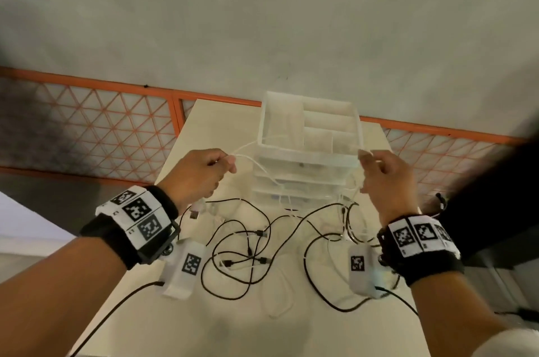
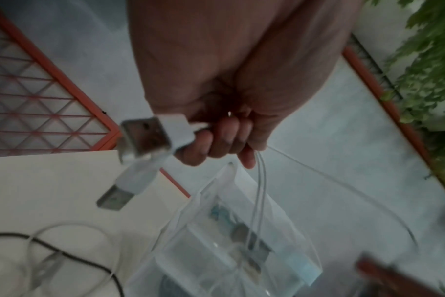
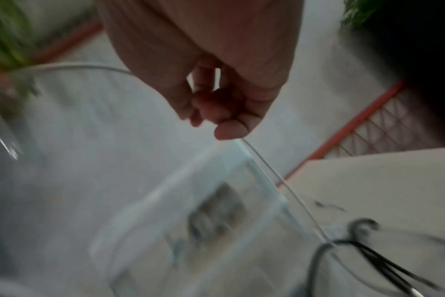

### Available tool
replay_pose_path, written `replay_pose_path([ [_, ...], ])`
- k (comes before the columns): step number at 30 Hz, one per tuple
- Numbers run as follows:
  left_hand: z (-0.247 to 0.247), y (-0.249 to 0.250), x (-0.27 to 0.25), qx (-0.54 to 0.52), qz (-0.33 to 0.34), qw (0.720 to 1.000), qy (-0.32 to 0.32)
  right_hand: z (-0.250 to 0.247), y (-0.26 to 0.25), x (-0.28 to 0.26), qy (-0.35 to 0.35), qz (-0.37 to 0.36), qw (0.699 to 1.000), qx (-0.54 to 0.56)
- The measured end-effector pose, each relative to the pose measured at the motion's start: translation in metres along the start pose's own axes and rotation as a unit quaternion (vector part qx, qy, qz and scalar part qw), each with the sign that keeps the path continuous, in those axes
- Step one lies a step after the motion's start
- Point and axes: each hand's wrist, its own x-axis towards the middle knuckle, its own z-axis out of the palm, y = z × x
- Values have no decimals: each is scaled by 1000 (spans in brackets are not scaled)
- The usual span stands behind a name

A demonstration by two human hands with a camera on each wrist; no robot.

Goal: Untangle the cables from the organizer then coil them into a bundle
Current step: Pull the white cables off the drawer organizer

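A clear plastic organizer with stacked drawers stands at the far middle of the white table. My left hand grips white cables to the organizer's left. Two white USB plugs hang from its fist. My right hand pinches a thin white cable at the organizer's right corner; that cable runs down toward the table. Black cables lie tangled with white ones on the table below both hands.
An orange railing with lattice panels runs behind the table. Grey floor lies beyond it. Green foliage shows at the edge of the left wrist view. Wrist-camera leads trail off both forearms over the table's near part.
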Motion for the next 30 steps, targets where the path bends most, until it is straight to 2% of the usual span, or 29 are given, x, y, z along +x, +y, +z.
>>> replay_pose_path([
  [2,4,-5,3,-33,-20,999,10,-7,-23,0,5,-51,995,84],
  [4,7,-5,4,-63,-27,997,30,-6,-25,1,-11,-60,996,65],
  [7,5,5,10,-98,-10,991,92,-1,17,8,-44,36,997,-59],
  [9,-1,14,13,-134,6,982,132,-3,59,11,-77,135,977,-145],
  [10,-5,18,14,-151,12,978,144,-3,74,12,-94,161,966,-179],
  [12,-10,23,15,-170,15,975,143,-5,67,4,-109,171,959,-197],
  [14,-6,23,16,-171,6,978,120,-5,31,0,-117,88,977,-155],
  [16,5,21,16,-166,-5,982,93,-9,-14,0,-100,-36,994,-39],
  [18,16,18,15,-165,-12,983,76,-19,-58,2,-34,-139,986,87],
  [20,23,16,16,-168,-21,982,78,-27,-77,8,21,-174,973,149],
  [22,24,15,16,-171,-25,981,85,-26,-68,14,13,-147,983,109],
  [25,19,15,17,-172,-20,980,94,-21,-33,18,-27,-31,999,23],
  [27,12,14,17,-180,-23,977,107,-23,-15,19,-27,41,999,0],
  [30,5,12,19,-199,-35,971,125,-29,6,27,-28,110,991,-76],
])
